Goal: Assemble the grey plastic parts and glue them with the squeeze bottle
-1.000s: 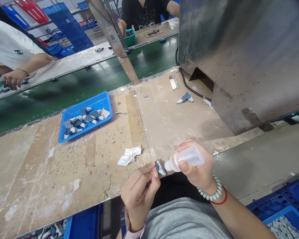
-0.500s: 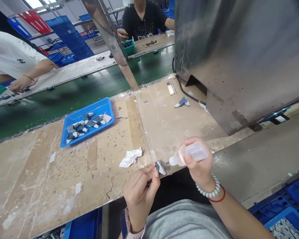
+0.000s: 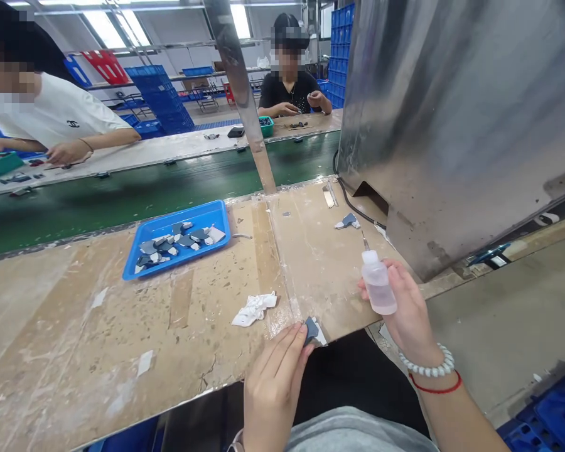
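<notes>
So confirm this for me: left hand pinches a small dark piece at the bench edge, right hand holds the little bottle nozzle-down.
Not quite. In the head view the right hand holds the bottle upright, nozzle up. The left hand does pinch the small dark piece at the bench edge.

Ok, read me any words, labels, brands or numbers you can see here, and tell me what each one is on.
No readable text anywhere.
White T-shirt of the person at left: small dark chest mark, too small to read.
Squeeze bottle in the right hand: no label visible.
Blue tray: no markings visible.
</notes>
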{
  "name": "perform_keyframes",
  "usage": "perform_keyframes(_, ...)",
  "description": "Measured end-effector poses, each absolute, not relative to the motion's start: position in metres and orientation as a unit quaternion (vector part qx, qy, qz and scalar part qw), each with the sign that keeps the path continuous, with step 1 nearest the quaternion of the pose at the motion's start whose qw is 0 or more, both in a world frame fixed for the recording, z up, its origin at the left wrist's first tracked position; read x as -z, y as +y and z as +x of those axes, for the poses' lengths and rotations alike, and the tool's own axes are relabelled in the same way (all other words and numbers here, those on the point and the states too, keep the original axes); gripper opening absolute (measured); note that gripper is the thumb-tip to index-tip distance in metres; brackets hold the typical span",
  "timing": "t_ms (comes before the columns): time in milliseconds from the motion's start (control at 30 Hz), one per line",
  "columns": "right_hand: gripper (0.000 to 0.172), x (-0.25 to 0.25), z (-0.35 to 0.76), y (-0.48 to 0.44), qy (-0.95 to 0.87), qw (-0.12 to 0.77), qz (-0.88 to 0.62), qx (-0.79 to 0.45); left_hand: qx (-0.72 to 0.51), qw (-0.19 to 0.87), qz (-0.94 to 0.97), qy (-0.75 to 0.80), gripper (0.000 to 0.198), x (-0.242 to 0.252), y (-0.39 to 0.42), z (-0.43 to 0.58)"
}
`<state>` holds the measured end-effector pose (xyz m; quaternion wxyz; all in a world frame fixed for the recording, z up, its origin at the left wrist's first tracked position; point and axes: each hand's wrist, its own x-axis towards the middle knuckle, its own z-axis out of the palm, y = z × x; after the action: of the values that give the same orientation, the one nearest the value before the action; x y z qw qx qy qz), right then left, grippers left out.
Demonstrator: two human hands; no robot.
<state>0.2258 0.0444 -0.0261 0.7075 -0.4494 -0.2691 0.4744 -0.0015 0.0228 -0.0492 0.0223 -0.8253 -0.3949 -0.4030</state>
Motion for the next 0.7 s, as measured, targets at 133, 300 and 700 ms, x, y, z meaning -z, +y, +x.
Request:
perform_keyframes(133, 0.063, 0.035, 0.222, 0.055, -0.359, 0.695, -0.501, -0.37, 0.402, 0.046, -0.804, -0.435, 0.024, 0.043, 0.025, 0.0)
perform_keyframes(300, 0.064, 0.054, 0.224, 0.066, -0.456, 0.586, -0.594, -0.308, 0.425, 0.045, -0.793, -0.434, 0.02, 0.031, 0.026, -0.004)
perform_keyframes(700, 0.041, 0.02, 0.2, -0.013, -0.599, 0.532, -0.441, -0.405, 0.501, -0.054, -0.797, -0.332, 0.041, -0.01, 0.011, 0.011)
